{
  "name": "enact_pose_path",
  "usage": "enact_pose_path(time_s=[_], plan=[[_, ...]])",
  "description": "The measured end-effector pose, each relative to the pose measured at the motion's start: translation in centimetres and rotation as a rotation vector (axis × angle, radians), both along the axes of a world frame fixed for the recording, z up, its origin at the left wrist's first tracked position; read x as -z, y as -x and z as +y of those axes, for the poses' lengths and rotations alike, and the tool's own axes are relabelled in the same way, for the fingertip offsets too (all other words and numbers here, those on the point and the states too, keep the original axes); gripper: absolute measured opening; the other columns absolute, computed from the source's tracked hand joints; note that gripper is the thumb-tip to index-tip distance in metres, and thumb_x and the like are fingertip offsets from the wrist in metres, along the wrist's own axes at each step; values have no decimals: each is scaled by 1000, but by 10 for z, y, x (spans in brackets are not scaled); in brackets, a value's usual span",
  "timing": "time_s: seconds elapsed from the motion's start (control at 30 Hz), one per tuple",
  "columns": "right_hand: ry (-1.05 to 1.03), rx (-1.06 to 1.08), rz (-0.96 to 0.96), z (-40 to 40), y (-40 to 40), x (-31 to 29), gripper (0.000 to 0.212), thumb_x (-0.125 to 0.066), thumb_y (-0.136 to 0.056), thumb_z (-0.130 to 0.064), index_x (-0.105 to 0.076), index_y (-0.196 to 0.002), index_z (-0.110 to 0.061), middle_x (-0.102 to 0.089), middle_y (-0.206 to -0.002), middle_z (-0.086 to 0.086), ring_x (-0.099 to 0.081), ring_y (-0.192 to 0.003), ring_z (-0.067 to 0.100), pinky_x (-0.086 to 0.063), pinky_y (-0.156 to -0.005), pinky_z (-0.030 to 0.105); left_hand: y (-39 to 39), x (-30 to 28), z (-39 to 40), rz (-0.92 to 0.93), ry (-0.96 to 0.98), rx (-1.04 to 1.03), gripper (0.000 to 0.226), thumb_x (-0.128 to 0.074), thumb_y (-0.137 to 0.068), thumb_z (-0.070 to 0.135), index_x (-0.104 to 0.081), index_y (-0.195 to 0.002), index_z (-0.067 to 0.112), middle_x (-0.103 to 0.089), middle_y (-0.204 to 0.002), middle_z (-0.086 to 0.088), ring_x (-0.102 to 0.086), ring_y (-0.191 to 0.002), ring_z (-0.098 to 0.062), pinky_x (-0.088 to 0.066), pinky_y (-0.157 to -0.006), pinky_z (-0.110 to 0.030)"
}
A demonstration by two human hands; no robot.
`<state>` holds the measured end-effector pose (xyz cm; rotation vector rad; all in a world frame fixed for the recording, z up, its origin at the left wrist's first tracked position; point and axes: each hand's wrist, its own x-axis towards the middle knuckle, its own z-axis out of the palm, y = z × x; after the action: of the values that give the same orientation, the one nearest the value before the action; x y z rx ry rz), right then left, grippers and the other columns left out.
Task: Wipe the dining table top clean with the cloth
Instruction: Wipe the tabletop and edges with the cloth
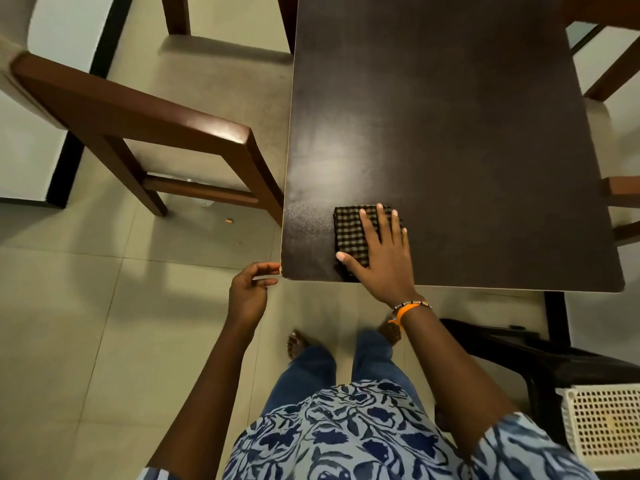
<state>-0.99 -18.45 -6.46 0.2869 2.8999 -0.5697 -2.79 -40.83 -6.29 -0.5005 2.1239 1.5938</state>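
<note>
Keep right hand (381, 261) flat, fingers spread, pressing cloth (353, 233) near table's (450, 116) near-left corner, sweep toward dusty patch (308, 220), left hand (249, 292) loosely curled, empty, at that corner.

The dark table top (450, 116) lies bare beyond the cloth (349, 233); wooden chair (138, 126) flanks its left edge.

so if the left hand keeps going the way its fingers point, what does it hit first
Most likely the near left corner of the dining table. The left hand sits just off that corner with its loosely curled fingers aimed at it. Whether it is level with the edge or slightly below is unclear.
</note>
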Motion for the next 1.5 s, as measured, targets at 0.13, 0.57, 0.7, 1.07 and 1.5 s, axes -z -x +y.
enact_pose_path(time_s=[0.13, 0.57, 0.7, 1.07, 1.5], plan=[[-59, -53, 22, -21, 40, 7, 93, -32, -77, -78, -15, -150, -23, -7, -159, 10, 1, -146, 31, -2, -117, 50, 0, 3, -1, 15, 18, -2, 40, -33, -86, -17, -61, -101, 7, -61, -105, -9, -58, -94, -22, -46, -61, -1], [66, -507, 162, -77, 6, 17, 79, -67, -74, -42, -36, -144, -22, -27, -154, 9, -18, -144, 29, -12, -115, 43, -15, -8, 1, -38, -10, -96, 36, -35, -87, -11, -61, -101, 10, -63, -95, -6, -60, -87, -19, -45, -69, -19], [70, -542, 183, -49, -18, 20, 78, -68, -73, -38, -37, -143, -24, -32, -152, 5, -24, -143, 26, -15, -115, 41, -25, -9, 6, -5, 124, 35, 41, -32, -77, -19, -65, -86, 3, -63, -86, -10, -59, -82, -21, -44, -63, -13], [30, 250, 107, 109, -69, 0, 74, -50, -74, -40, -33, -144, -23, -21, -156, 3, -9, -145, 24, -7, -116, 53, -20, -9, 25, 375, 366, 176, 39, -45, -68, -18, -53, -66, 20, -59, -80, -3, -57, -77, -24, -47, -68, -37], [89, -48, 11, -39, 40, 1, 70, -42, -89, -60, -15, -149, -33, 8, -158, 15, 15, -143, 36, 15, -112, 48, -35, -11, 20, 423, 550, 156, 54, -50, -65, -13, -50, -115, 9, -51, -118, -12, -45, -111, -30, -45, -87, -41]])
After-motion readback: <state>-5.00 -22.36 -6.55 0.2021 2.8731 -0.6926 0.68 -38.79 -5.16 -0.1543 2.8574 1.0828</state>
